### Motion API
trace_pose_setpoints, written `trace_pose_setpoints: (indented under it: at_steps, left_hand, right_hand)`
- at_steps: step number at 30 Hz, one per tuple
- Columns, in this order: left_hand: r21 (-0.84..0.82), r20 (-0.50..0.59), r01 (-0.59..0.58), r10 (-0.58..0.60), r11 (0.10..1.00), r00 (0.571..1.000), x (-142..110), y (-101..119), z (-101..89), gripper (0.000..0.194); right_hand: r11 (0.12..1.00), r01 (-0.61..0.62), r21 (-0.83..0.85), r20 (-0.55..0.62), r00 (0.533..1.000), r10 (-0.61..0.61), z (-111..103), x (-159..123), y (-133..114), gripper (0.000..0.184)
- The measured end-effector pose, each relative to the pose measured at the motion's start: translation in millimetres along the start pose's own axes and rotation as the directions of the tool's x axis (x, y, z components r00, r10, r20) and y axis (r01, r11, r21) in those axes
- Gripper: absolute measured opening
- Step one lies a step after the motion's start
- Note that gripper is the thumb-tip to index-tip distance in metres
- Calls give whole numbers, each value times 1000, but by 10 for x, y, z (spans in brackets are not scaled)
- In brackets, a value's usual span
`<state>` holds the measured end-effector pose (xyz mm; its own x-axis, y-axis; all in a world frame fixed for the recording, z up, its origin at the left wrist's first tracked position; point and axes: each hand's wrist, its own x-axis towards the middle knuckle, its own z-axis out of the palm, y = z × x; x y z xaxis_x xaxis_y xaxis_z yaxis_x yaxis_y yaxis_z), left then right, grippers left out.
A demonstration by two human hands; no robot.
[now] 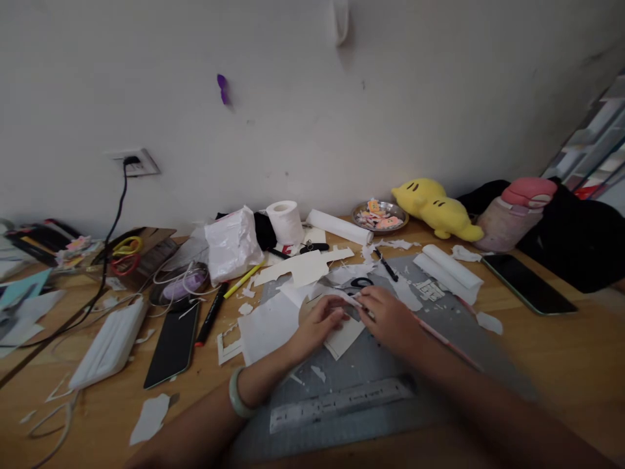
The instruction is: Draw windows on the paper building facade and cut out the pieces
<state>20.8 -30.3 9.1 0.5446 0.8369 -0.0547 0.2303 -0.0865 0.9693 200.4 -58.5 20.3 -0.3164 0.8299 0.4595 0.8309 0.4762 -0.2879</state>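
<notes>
Over the grey cutting mat, my left hand and my right hand meet at a small piece of white paper. The fingers of both hands are closed on it, the thumb of my left hand lying along the near side. Beneath them lies a pale card, partly covered by my hands. Just beyond the fingertips show the black handles of a pair of scissors. A white sheet lies left of my left hand. Nearer me, a clear ruler rests on the mat.
Torn paper scraps lie around the mat. At the back stand a toilet roll, a metal dish of cutouts, a yellow plush toy and a pink-lidded bottle. Phones lie at both sides; a power strip is left.
</notes>
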Motion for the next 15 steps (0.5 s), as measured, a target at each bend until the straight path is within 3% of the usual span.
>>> trace_pose_setpoints:
  at_steps: [3,6,11,15]
  left_hand:
    - [-32,2,0,0,999,1000,25,-52,-20,26]
    - [-67,2,-19,19,998,1000,48,-116,-35,23]
    - [-110,-57,26,-32,994,998,94,-217,-53,21]
    - [6,-97,4,-3,1000,995,123,-255,-72,21]
  right_hand:
    - [996,87,8,80,993,-87,104,-34,-133,22]
    - [996,90,5,104,991,-90,150,-33,-161,20]
    - [984,-57,171,73,996,45,188,-28,-62,18]
    - [949,-148,280,88,988,128,205,-28,-25,15]
